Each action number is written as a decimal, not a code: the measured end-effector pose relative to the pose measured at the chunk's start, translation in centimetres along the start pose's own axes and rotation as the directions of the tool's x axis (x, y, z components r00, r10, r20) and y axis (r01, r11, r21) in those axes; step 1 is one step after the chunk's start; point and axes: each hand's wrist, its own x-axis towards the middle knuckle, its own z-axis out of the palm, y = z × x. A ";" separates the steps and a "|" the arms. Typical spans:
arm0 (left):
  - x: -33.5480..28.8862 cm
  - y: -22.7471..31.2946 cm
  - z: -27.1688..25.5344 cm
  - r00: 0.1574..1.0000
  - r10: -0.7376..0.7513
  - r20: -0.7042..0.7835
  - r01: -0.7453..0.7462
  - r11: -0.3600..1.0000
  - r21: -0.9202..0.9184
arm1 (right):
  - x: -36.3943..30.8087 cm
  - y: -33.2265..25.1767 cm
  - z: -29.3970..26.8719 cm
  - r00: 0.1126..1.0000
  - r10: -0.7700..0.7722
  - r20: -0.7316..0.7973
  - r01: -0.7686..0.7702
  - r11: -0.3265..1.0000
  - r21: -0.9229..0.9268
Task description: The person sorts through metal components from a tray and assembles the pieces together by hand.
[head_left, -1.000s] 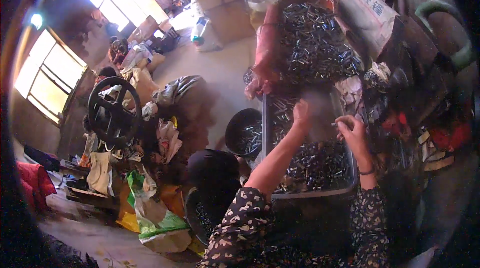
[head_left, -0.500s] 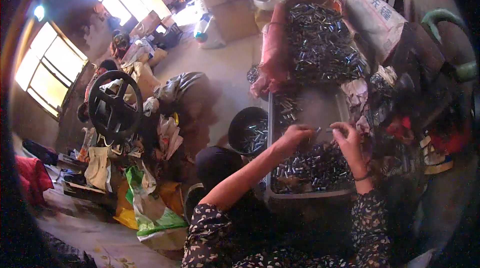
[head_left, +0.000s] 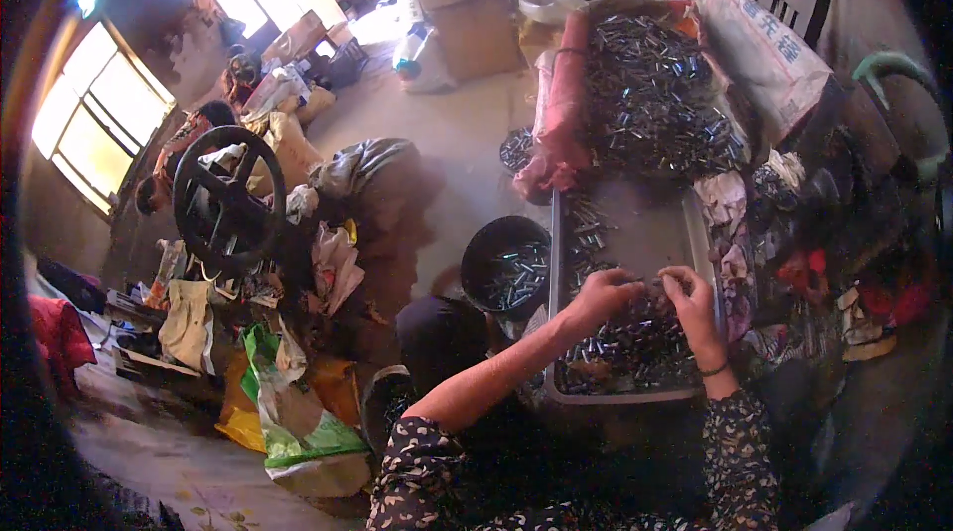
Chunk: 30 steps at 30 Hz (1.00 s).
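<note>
A grey rectangular tray (head_left: 620,398) lies before me, with small dark and silvery metal pins (head_left: 620,357) heaped in its near half and a strip of them along its left side. Over that heap is my left hand (head_left: 602,298), fingers closed in a pinch. Just to its right, my right hand (head_left: 691,305) is also pinched shut, thumb and forefinger facing the left fingertips with a small gap. What either pinch holds is too small and dark to make out. A bracelet circles my right wrist.
Beyond the tray, a cloth-lined container (head_left: 568,99) holds many more pins. A black bucket (head_left: 508,268) of pins stands left of the tray. Farther left are a black handwheel (head_left: 230,196), sacks (head_left: 298,412) and a bent-over person (head_left: 189,144). A cardboard box (head_left: 472,25) stands behind.
My hands have come closer together and slightly lower over the heap. Small metal pieces visible at both hands' fingertips earlier no longer show. The view has shifted slightly.
</note>
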 end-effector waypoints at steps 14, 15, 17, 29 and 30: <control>0.2 -0.1 0.3 0.999 -0.044 -0.003 0.042 0.976 -0.213 | -0.1 -0.9 -0.2 1.000 0.017 -0.013 -0.017 0.999 0.031; 0.1 0.1 0.5 0.998 -0.061 0.005 0.060 0.955 -0.292 | -0.1 -0.9 -0.3 1.000 0.016 -0.014 -0.016 0.999 0.029; 0.1 0.1 0.4 0.997 -0.077 0.008 0.075 0.927 -0.368 | -0.1 -0.8 -0.4 0.999 0.047 -0.026 -0.045 0.998 0.050; -0.3 -0.4 0.5 0.995 0.088 -0.040 -0.089 0.996 -0.027 | -0.1 -0.7 0.0 0.999 0.033 -0.006 -0.033 0.999 -0.007; -0.4 -0.4 0.3 0.996 0.082 -0.036 -0.082 0.997 0.000 | -0.1 -0.8 0.0 1.000 0.031 -0.004 -0.031 1.000 -0.006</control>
